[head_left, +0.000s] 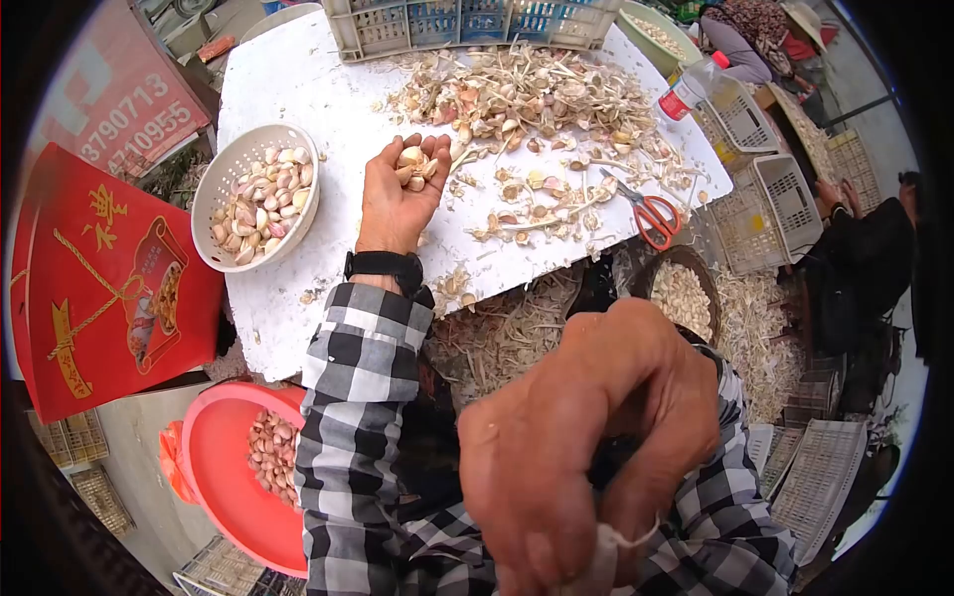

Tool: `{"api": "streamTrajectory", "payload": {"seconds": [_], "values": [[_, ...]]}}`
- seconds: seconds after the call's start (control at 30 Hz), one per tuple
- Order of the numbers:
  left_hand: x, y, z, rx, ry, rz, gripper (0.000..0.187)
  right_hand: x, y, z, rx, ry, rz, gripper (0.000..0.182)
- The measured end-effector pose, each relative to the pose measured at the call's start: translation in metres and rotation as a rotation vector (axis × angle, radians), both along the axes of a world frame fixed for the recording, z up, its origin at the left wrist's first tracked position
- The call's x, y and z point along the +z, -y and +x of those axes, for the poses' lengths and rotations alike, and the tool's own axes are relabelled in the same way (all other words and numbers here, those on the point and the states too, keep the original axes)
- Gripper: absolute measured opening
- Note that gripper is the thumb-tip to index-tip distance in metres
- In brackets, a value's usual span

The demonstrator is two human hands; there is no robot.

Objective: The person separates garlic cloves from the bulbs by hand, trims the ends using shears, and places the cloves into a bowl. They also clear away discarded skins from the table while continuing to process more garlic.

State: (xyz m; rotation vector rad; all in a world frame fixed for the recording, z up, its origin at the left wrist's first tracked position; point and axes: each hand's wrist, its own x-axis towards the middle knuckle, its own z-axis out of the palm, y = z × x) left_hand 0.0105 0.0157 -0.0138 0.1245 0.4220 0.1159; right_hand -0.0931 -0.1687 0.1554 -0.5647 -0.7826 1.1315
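Palm up over the white table, my left hand point(402, 199) has its fingers curled round several garlic cloves point(415, 166). My right hand point(586, 427) is raised close to the camera, fingers bent and pressed together, with a thin pale strand point(631, 539) showing at the fingertips; what else it holds is hidden. Left of my left hand stands a white colander point(206, 214) of cloves. Beyond my hands lies a heap of garlic and dry stalks point(537, 94). Red-handled scissors point(656, 219) rest near the table's right edge.
A plastic crate point(467, 25) stands at the table's far edge, a bottle point(693, 87) at its right. Around it are a red box point(109, 288), a red basin point(214, 477), a basket of peeled cloves point(684, 298), stacked crates point(760, 199) and other people at the right.
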Motion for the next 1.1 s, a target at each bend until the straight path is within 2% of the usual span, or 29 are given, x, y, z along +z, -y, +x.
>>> {"api": "streamTrajectory", "payload": {"seconds": [0.03, 0.07, 0.13, 0.17, 0.23, 0.27, 0.3, 0.33, 0.4, 0.43, 0.5, 0.53, 0.57, 0.63, 0.7, 0.73, 0.8, 0.87, 0.93, 0.97, 1.0, 1.07, 1.1], "values": [[0.002, -0.001, -0.001, -0.011, -0.003, -0.028, 0.024, 0.001, -0.003, -0.006, 0.098, 0.106, 0.132, 0.029], [-0.001, -0.006, -0.001, -0.036, 0.030, -0.074, 0.024, -0.003, -0.010, -0.022, 0.084, 0.108, 0.131, 0.029], [0.000, -0.024, -0.004, -0.031, 0.086, -0.110, 0.024, -0.012, -0.019, -0.062, 0.033, -0.233, 0.408, 0.026], [0.005, -0.035, -0.006, -0.001, 0.109, -0.099, 0.023, -0.010, -0.013, -0.071, 0.018, -0.225, 0.407, 0.026], [0.029, -0.049, -0.019, 0.208, 0.033, 0.215, 0.018, 0.002, -0.005, -0.083, 0.195, -0.646, 0.266, 0.027], [0.034, -0.057, -0.021, 0.293, -0.018, 0.371, 0.023, -0.002, -0.009, -0.074, 0.189, -0.467, 0.355, 0.028], [0.035, -0.067, -0.025, 0.386, -0.070, 0.529, 0.027, -0.004, -0.009, -0.078, 0.196, -0.473, 0.358, 0.028], [0.032, -0.081, -0.029, 0.391, -0.075, 0.533, 0.027, -0.006, -0.008, -0.085, 0.197, -0.547, 0.363, 0.029], [0.021, -0.107, -0.034, 0.534, -0.334, 1.139, 0.039, -0.008, -0.007, -0.085, 0.192, -0.620, 0.375, 0.030], [0.013, -0.119, -0.041, 0.531, -0.336, 1.150, 0.039, -0.010, -0.008, -0.080, 0.216, -0.559, 0.404, 0.030], [0.008, -0.129, -0.060, 0.773, -0.319, 2.060, 0.048, -0.012, -0.008, -0.080, 0.244, -0.512, 0.441, 0.031], [0.014, -0.126, -0.062, 0.687, -0.291, 1.905, 0.049, -0.013, -0.008, -0.085, 0.247, -0.594, 0.433, 0.031], [0.018, -0.121, -0.062, 0.685, -0.299, 1.912, 0.049, -0.013, -0.008, -0.087, 0.250, -0.677, 0.422, 0.031], [0.052, -0.087, -0.056, 0.487, -0.317, 1.236, 0.047, -0.017, -0.013, -0.083, 0.209, -0.613, 0.458, 0.032], [0.073, -0.063, -0.052, 0.324, -0.103, 0.866, 0.044, -0.018, -0.016, -0.081, 0.162, -0.544, 0.485, 0.033], [0.082, -0.054, -0.046, 0.246, -0.078, 0.745, 0.041, -0.016, -0.016, -0.080, 0.178, -0.569, 0.454, 0.033], [0.081, -0.038, -0.032, 0.187, 0.001, 0.717, 0.037, -0.016, -0.015, -0.078, 0.193, -0.593, 0.421, 0.033], [0.072, -0.023, -0.023, 0.157, 0.053, 0.689, 0.033, -0.019, -0.013, -0.074, -0.007, -0.463, 0.312, 0.027], [0.059, -0.019, -0.025, 0.056, 0.055, 0.572, 0.031, -0.020, -0.011, -0.034, -0.214, -0.222, 0.041, 0.026], [0.048, -0.028, -0.025, -0.070, 0.067, 0.474, 0.033, -0.025, -0.017, -0.015, -0.437, -0.064, -0.153, 0.025], [0.044, -0.030, -0.027, -0.122, 0.073, 0.446, 0.034, -0.049, -0.027, 0.014, -0.687, 0.267, -0.191, 0.026], [0.044, -0.030, -0.033, -0.191, 0.069, 0.411, 0.037, -0.086, -0.038, 0.068, -1.003, 0.861, -0.394, 0.032], [0.038, -0.032, -0.033, -0.215, 0.057, 0.413, 0.038, -0.094, -0.045, 0.085, -1.017, 1.068, -0.444, 0.032]]}}
